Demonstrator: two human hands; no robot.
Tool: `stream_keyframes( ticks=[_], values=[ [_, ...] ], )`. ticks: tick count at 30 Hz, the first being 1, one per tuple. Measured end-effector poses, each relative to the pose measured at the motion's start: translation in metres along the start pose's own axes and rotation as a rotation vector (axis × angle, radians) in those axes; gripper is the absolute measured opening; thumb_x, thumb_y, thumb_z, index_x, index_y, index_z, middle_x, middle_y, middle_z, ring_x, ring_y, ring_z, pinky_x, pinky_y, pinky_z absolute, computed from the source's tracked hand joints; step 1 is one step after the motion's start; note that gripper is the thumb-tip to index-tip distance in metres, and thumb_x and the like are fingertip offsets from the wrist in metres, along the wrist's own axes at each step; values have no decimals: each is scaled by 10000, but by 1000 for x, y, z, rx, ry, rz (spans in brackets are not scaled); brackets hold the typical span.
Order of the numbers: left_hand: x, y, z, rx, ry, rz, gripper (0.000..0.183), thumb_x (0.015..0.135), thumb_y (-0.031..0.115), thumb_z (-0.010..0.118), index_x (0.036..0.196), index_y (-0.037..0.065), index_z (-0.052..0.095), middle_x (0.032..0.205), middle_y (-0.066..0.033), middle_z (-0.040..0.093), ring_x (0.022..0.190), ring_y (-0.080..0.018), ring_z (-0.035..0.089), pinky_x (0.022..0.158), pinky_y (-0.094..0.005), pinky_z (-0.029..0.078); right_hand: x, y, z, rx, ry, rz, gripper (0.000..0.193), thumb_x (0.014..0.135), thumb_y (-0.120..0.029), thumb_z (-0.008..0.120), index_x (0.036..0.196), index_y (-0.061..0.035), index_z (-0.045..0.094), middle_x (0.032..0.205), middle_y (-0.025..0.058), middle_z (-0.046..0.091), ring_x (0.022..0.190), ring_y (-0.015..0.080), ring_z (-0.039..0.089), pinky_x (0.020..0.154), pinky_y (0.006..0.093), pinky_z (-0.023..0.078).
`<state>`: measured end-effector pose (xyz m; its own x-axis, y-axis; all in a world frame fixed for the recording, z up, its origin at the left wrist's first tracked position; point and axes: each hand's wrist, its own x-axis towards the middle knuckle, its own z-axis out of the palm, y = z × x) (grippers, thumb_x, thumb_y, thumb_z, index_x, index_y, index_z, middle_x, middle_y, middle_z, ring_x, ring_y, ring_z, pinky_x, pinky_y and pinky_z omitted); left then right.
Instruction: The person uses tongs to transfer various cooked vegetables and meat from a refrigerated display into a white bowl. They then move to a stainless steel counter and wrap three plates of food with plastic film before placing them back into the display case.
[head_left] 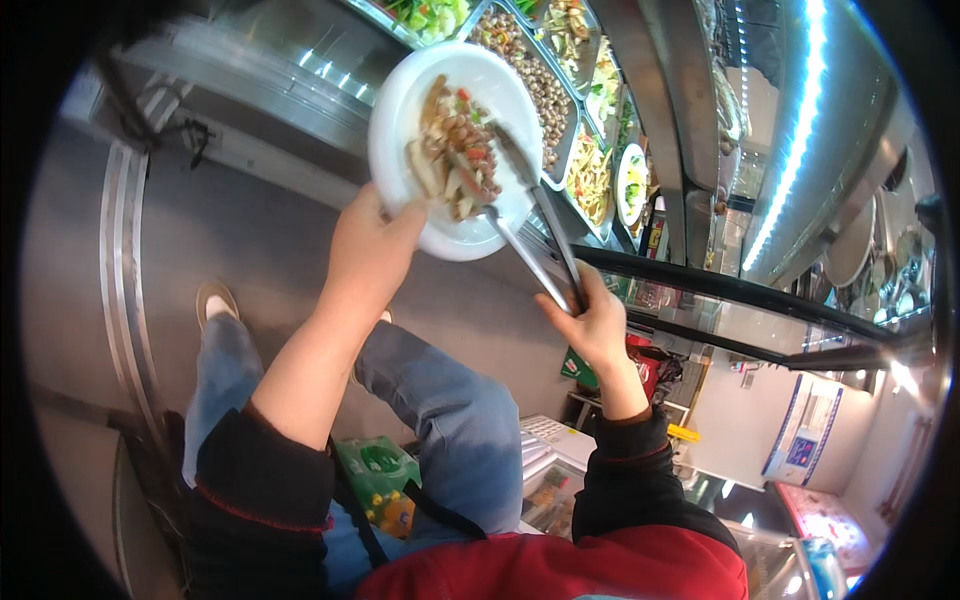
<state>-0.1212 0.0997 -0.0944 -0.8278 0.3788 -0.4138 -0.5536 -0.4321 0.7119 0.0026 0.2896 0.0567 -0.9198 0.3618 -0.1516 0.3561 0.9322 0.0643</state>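
My left hand point(376, 243) grips the near-left rim of a white round plate point(394, 130), its thumb over the edge. A heap of mixed food point(462, 150) lies on the plate, with brown bean-like pieces, pale strips and red bits. In my right hand point(592, 322) is a pair of metal tongs point(556, 240), the fingers closed round the handles. The tips of the tongs reach over the plate and touch the food's right side; whether they pinch any of it I cannot tell.
Beyond the plate, metal trays hold beans point(545, 95), shredded food point(588, 185) and green vegetables point(425, 15). A small white dish point(632, 185) stands beside them. A black rail point(720, 280) and a lit glass cover point(800, 150) flank the counter. Below is grey floor point(240, 230).
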Motion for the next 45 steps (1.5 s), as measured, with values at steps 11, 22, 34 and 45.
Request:
stream_keyframes(
  ticks=[11, 22, 34, 45],
  values=[
    [-3, 9, 6, 87, -17, -31, 317, 775, 175, 554, 999, -46, 588, 903, -204, 647, 844, -292, 639, 764, -360, 477, 5, -5, 2, 371, -46, 215, 482, 736, -157, 741, 1142, -8, 530, 818, -1, 580, 675, 47, 485, 624, 189, 414],
    [3, 0, 9, 64, -3, 14, 312, 778, 180, 561, 984, -53, 580, 890, -195, 638, 823, -285, 630, 748, -364, 476, 18, -11, -12, 675, -110, 298, 394, 793, -152, 684, 1110, 9, 514, 685, -17, 516, 465, 32, 432, 395, 183, 326],
    [-5, 0, 17, 40, -23, -11, 297, 772, 179, 567, 962, -47, 589, 864, -195, 642, 809, -283, 636, 733, -362, 480, 118, 72, -19, 948, 143, 477, 247, 809, -247, 670, 839, -44, 533, 629, 16, 517, 436, 100, 476, 402, 230, 371],
    [16, -9, 72, -40, -15, -38, 284, 794, 171, 569, 968, -51, 596, 862, -168, 645, 776, -241, 626, 730, -349, 476, 279, 189, 18, 84, -24, 656, 925, 746, -653, 549, 1303, 72, 411, 1288, 221, 483, 1152, 303, 505, 927, 393, 409]
  ],
)
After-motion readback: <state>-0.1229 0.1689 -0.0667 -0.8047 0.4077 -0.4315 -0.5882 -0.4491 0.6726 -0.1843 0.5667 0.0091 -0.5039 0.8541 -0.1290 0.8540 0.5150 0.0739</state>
